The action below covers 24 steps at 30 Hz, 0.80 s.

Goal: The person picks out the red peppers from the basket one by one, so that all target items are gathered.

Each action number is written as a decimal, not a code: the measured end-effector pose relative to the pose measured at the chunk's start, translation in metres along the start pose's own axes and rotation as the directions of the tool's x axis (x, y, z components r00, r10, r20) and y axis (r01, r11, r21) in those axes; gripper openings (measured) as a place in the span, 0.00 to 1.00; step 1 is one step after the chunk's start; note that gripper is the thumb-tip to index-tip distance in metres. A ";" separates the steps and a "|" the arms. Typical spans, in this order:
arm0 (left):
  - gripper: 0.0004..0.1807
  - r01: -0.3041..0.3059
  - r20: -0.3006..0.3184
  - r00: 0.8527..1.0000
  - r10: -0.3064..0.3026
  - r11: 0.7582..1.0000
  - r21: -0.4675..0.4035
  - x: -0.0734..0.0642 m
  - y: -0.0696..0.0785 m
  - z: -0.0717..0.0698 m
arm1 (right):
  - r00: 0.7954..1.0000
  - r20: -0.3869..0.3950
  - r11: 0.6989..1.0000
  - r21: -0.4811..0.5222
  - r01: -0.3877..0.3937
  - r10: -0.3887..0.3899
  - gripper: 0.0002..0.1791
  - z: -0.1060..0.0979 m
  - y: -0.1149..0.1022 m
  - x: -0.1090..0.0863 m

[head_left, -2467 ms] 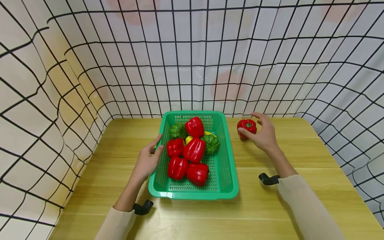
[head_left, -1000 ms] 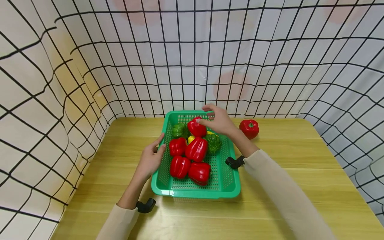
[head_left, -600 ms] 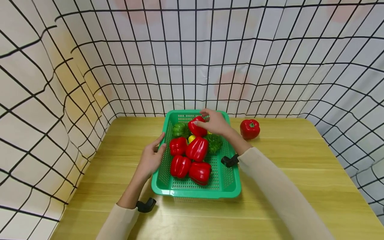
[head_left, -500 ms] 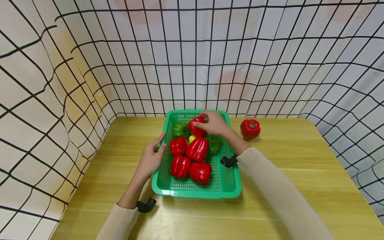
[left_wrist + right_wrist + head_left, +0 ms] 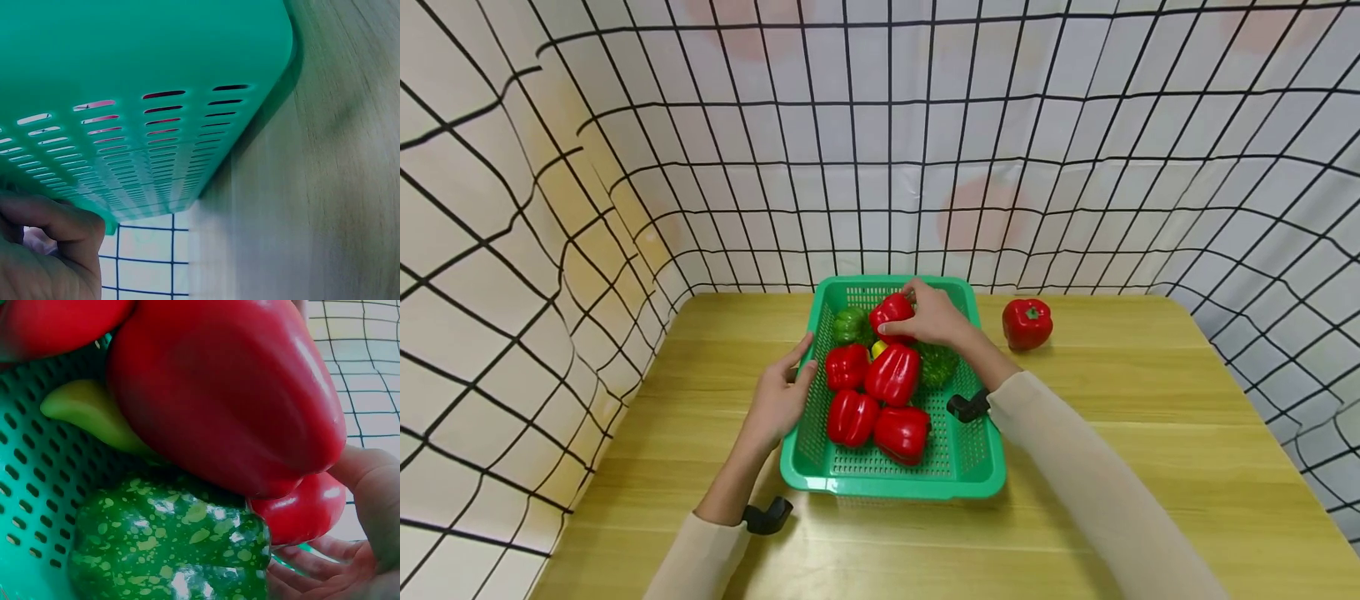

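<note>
A green perforated plastic basket (image 5: 891, 486) holds several red bell peppers, two green vegetables and something yellow. My right hand (image 5: 936, 317) grips the rearmost red bell pepper (image 5: 891, 312), thumb in front and fingers behind; in the right wrist view, fingers lie around that red pepper (image 5: 306, 515). A larger red pepper (image 5: 893, 374) lies just in front. Beside the right hand sits a speckled green vegetable (image 5: 937, 365); another green one (image 5: 851, 326) is at the back left. My left hand (image 5: 777, 400) holds the basket's left rim, its bent fingers (image 5: 69, 231) showing in the left wrist view.
One red bell pepper (image 5: 1027, 324) stands on the wooden table (image 5: 1120, 433) to the right of the basket. White walls with a black grid (image 5: 880, 183) enclose the back and sides. A yellow piece (image 5: 94, 412) is partly covered by the peppers.
My right hand has left the pepper on the table, moved left over the basket, lowered and taken hold of the rearmost red pepper, which has tilted slightly. My left hand keeps its place.
</note>
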State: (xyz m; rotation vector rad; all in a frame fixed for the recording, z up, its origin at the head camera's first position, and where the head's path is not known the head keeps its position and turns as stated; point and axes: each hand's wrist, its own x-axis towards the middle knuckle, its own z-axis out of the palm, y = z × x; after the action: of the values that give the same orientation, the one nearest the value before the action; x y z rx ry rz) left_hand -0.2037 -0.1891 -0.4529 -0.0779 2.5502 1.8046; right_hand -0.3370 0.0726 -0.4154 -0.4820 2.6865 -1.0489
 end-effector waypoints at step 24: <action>0.27 -0.004 0.002 1.000 0.004 1.000 0.018 0.000 -0.003 0.002 | 0.995 -0.092 0.974 0.221 0.046 -0.027 0.45 -0.045 -0.006 -0.039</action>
State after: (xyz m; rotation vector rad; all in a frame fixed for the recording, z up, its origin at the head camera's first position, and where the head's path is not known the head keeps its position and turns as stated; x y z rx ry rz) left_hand -0.2032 -0.1877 -0.4562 -0.0704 2.5668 1.7817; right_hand -0.3140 0.1107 -0.3751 -0.4534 2.5978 -1.3936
